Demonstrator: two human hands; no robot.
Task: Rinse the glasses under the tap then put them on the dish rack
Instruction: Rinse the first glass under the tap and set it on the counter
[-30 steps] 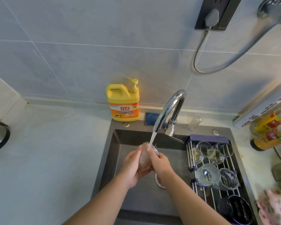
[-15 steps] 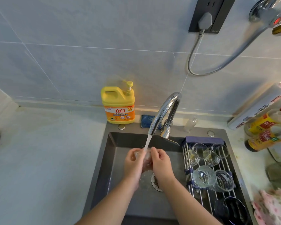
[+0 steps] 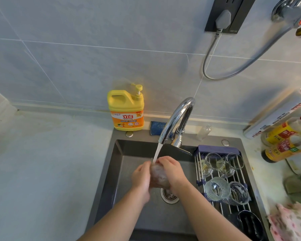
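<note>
at frame centre, the glass (image 3: 159, 177) is gripped between both hands above the sink (image 3: 122, 164), directly under the water stream (image 3: 157, 152) from the tap (image 3: 176, 117). left hand (image 3: 140, 179): fingers curled round the glass's left side. right hand (image 3: 172, 173): fingers curled over its top and right side. right of centre, the dish rack (image 3: 217, 149) spans the sink and carries other glasses (image 3: 217, 188). a yellow detergent bottle (image 3: 126, 110) stands above the sink's upper left corner.

You've got a yellow dish soap jug (image 3: 125, 108) parked at the back of the counter (image 3: 42, 171), a blue scrub pad (image 3: 155, 126) just beside it, and sauce bottles (image 3: 281, 145) and a pink cloth (image 3: 292, 223) off right.
</note>
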